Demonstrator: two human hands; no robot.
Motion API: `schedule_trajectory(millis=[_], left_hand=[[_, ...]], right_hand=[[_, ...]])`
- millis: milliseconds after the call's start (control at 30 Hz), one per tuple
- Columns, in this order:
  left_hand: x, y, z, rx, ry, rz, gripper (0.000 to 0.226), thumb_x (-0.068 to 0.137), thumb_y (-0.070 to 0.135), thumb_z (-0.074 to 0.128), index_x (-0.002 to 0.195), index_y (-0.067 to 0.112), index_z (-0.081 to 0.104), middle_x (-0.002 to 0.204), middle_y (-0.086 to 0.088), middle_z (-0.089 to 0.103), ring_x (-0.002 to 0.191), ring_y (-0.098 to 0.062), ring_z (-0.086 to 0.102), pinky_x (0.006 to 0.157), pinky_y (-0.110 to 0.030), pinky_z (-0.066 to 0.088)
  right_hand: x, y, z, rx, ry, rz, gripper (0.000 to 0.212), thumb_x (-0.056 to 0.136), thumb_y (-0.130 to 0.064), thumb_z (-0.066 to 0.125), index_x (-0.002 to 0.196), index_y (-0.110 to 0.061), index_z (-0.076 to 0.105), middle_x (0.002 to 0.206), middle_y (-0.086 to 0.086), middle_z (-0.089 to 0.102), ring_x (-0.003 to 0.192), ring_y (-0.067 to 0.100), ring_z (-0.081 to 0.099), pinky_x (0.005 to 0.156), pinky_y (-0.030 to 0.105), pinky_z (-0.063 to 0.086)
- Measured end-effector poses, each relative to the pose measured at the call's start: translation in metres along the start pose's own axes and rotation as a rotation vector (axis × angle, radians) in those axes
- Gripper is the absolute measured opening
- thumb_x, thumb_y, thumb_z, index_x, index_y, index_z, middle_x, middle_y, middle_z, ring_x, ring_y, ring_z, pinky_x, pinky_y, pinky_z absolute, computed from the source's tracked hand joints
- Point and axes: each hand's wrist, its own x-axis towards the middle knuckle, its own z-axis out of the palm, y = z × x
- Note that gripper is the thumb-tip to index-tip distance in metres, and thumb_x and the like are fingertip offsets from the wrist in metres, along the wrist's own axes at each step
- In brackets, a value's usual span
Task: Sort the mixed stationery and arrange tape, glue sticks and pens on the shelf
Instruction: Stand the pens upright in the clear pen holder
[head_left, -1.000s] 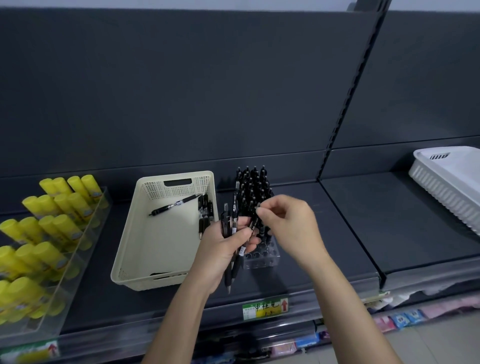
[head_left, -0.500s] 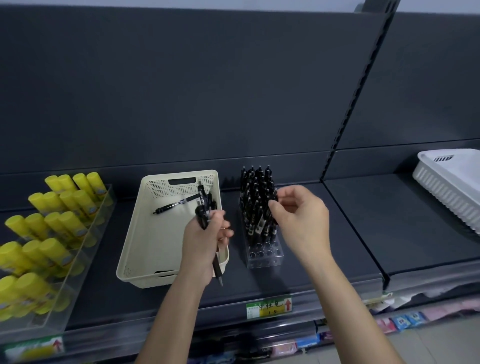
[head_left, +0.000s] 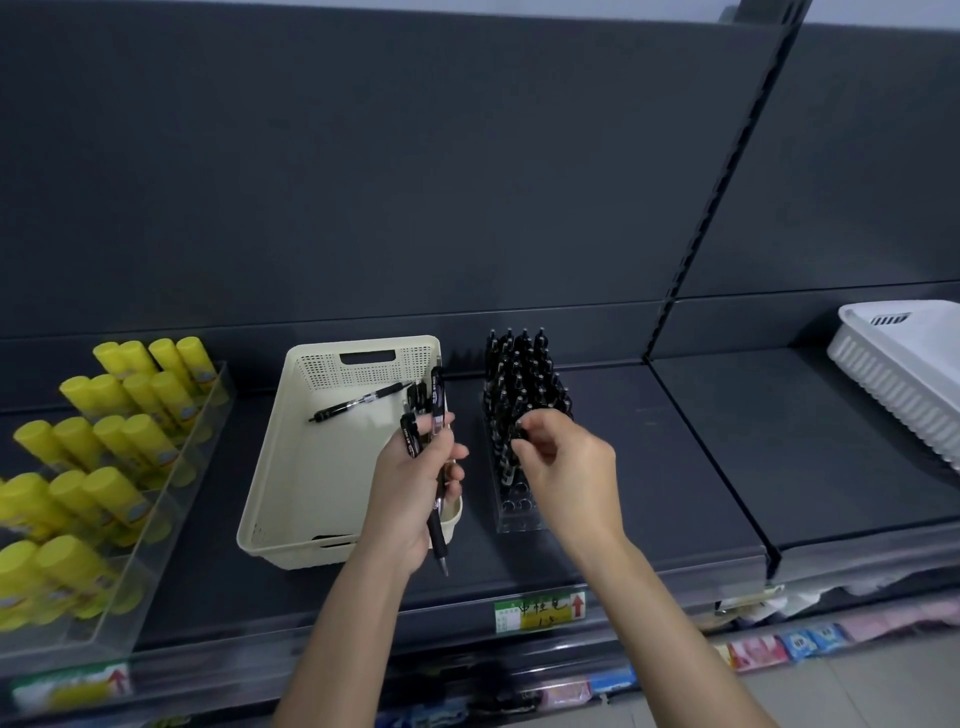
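Note:
My left hand (head_left: 410, 499) grips a small bundle of black pens (head_left: 436, 410) upright over the right rim of a cream basket (head_left: 270, 467). One loose black pen (head_left: 358, 402) lies inside that basket. To its right stands a clear pen holder (head_left: 514, 517) packed with upright black pens (head_left: 519, 369); its front holes are bare. My right hand (head_left: 566, 467) is at the holder's middle rows, thumb and forefinger pinching the top of a pen there. Yellow glue sticks (head_left: 119, 426) fill a clear tray (head_left: 161, 514) at the left. No tape is in view.
A white ribbed basket (head_left: 904, 374) sits on the neighbouring shelf bay at the far right, beyond an upright divider (head_left: 717, 467). A green and yellow price label (head_left: 540, 610) hangs on the shelf's front edge. Lower shelves hold small packets.
My left hand drew the pen bundle left, away from the holder and over the basket rim. My right hand carried one pen to the holder and has dropped lower onto its middle rows.

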Motion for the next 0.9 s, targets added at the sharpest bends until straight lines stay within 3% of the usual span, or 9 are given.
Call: schedule_trajectory(millis=[167,333,400,600,767,900], left_hand=[[-0.002,0.002,0.002,-0.004,-0.046,0.001,0.019,0.097,0.014,0.052,0.113,0.012,0.062,0.069,-0.002,0.055,0.049,-0.007,0.042,0.041,-0.016,0.032],[-0.005,0.005,0.005,0.007,-0.088,0.001,0.022,0.095,0.004,0.05,0.113,0.01,0.061,0.068,-0.002,0.057,0.047,-0.006,0.042,0.039,-0.015,0.03],[-0.005,0.006,0.006,0.019,-0.093,0.007,0.024,0.093,0.001,0.05,0.111,0.011,0.061,0.069,-0.003,0.06,0.049,-0.006,0.043,0.04,-0.016,0.031],[-0.005,0.001,0.005,0.083,-0.082,0.018,0.01,0.095,0.007,0.052,0.092,0.008,0.061,0.078,-0.012,0.066,0.051,-0.01,0.045,0.048,-0.023,0.032],[-0.008,0.002,0.004,0.106,-0.115,0.059,0.011,0.098,0.012,0.051,0.101,0.008,0.06,0.078,-0.005,0.069,0.055,-0.009,0.049,0.05,-0.023,0.036],[-0.013,0.005,0.006,0.135,-0.23,0.114,0.013,0.097,0.01,0.051,0.102,0.008,0.062,0.075,-0.002,0.067,0.058,-0.011,0.05,0.051,-0.023,0.037]], right_hand=[[0.004,0.003,-0.001,0.009,-0.013,0.016,0.013,0.085,-0.008,0.066,0.097,-0.012,0.068,0.079,-0.006,0.064,0.072,0.009,0.061,0.065,0.002,0.043],[0.006,0.001,-0.002,-0.021,-0.01,-0.054,0.013,0.083,-0.005,0.067,0.094,-0.012,0.07,0.081,-0.001,0.068,0.076,0.014,0.063,0.074,0.026,0.052],[0.006,0.001,-0.001,-0.04,-0.024,-0.091,0.013,0.083,-0.004,0.067,0.092,-0.013,0.069,0.081,0.0,0.068,0.075,0.015,0.062,0.072,0.03,0.053],[0.005,0.003,0.001,-0.023,-0.058,-0.092,0.012,0.083,-0.006,0.068,0.091,-0.014,0.068,0.08,-0.001,0.066,0.073,0.014,0.06,0.07,0.029,0.052],[0.004,0.003,-0.008,0.007,-0.049,-0.073,0.013,0.082,-0.014,0.072,0.095,-0.014,0.07,0.084,-0.003,0.066,0.076,0.01,0.061,0.073,0.023,0.051],[0.006,-0.009,-0.022,0.165,0.018,0.024,0.009,0.083,-0.018,0.071,0.093,-0.018,0.071,0.084,-0.006,0.069,0.077,0.005,0.063,0.073,0.018,0.051]])
